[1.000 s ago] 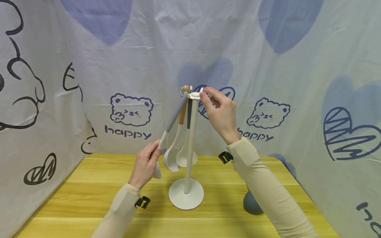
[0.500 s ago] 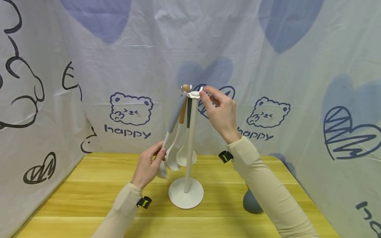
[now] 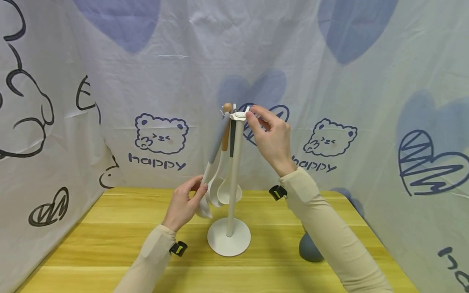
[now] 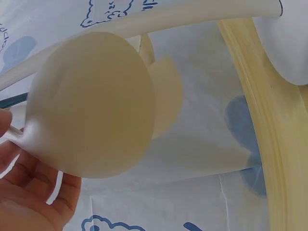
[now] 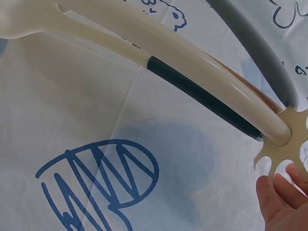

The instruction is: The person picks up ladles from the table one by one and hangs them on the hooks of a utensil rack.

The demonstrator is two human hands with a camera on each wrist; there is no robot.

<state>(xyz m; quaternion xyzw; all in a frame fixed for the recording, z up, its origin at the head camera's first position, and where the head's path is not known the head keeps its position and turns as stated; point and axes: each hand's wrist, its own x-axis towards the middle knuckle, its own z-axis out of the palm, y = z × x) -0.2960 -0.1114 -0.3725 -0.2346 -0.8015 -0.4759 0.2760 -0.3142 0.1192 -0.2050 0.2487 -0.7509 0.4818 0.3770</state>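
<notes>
A white utensil stand [image 3: 235,162] rises from a round base on the table. My right hand [image 3: 272,136] pinches a prong at the edge of its hooked top, which the right wrist view shows as a notched disc [image 5: 284,126]. My left hand [image 3: 185,203] holds the lower white stem of a grey-handled spoon [image 3: 218,140] between thumb and fingers. The spoon's top end is at the hooks, and it leans down to the left. Its round bowl [image 4: 91,106] fills much of the left wrist view. Behind it hang a wooden-handled ladle [image 3: 225,140] and a dark-handled spoon [image 3: 232,140].
The stand is on a yellow wood-grain table [image 3: 146,228]. A dark blue-grey rounded object [image 3: 310,248] sits at the right, partly hidden by the right sleeve. Printed cloth [image 3: 161,81] hangs behind and at both sides.
My left hand has moved a little right, bringing the spoon's lower end closer to the pole, so it hangs more upright. My right hand has stayed at the stand's top.
</notes>
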